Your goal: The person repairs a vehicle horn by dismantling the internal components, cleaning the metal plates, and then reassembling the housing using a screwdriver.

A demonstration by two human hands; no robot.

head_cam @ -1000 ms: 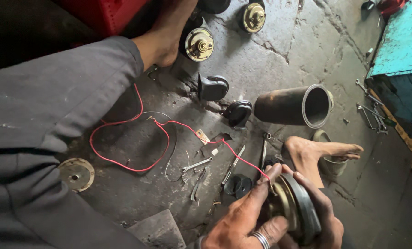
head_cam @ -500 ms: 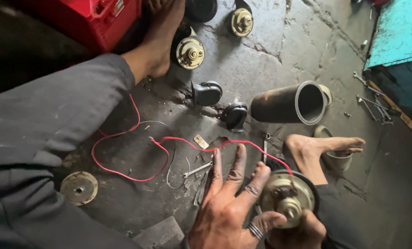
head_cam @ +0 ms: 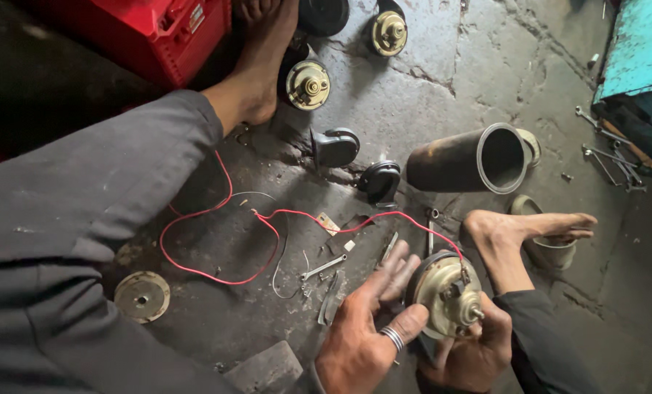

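I hold a round brass-coloured horn unit (head_cam: pixel 446 292) low in the view, its face with a small centre stud turned up toward me. My right hand (head_cam: pixel 468 356) cups it from below. My left hand (head_cam: pixel 366 328), with a ring on one finger, lies against its left rim, thumb on the edge and fingers stretched out behind it. A red wire (head_cam: pixel 216 276) runs from the top of the horn across the floor in loops to the left. Small spanners (head_cam: pixel 324 267) lie on the floor just beyond my left fingers.
My bare feet (head_cam: pixel 519 232) rest on a cracked concrete floor. A black tube (head_cam: pixel 466 159) lies on its side, with several more horns (head_cam: pixel 305 82) and black horn covers (head_cam: pixel 335 146) around. There is a red box (head_cam: pixel 151 33) at top left, a teal cabinet (head_cam: pixel 640 47) at right, and a loose metal disc (head_cam: pixel 142 295).
The horn has turned from edge-on to face-up. My left hand spread open beside it, then closed in against its rim. The view has tilted slightly down and left.
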